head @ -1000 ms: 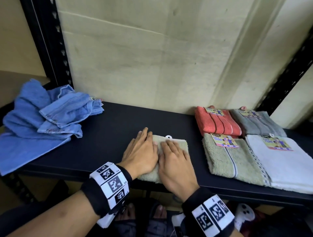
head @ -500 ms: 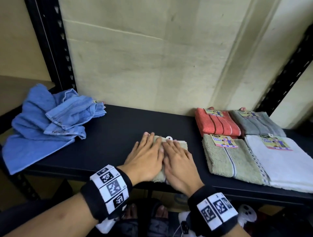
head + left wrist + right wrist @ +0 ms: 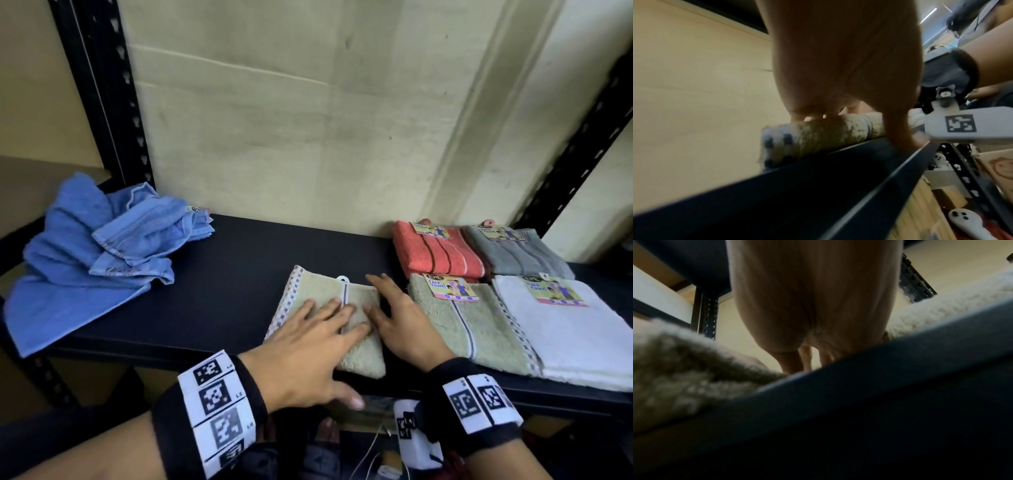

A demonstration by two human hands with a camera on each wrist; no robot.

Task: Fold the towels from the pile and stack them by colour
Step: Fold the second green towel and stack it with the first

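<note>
Both hands lay flat on a small folded pale green towel with a checked edge (image 3: 356,308) in the lower middle of the frame. One was the left hand (image 3: 308,346), with straight fingers spread wide on top of the towel. Its thumb hung over the front edge of the long black metal shelf (image 3: 239,267). The right hand (image 3: 400,318) was spread wide too, resting on the towel's right side.

At the left of the frame sat a big loose pile of blue towels (image 3: 92,253). At the right, four folded towels lay close together. A white folded towel with a paper label (image 3: 575,332) was at the far right. A bigger pale green folded towel with a stripe (image 3: 469,322) lay just beside the right hand. Behind them were a grey folded towel (image 3: 520,253) and an orange-red folded towel (image 3: 435,253).
</note>
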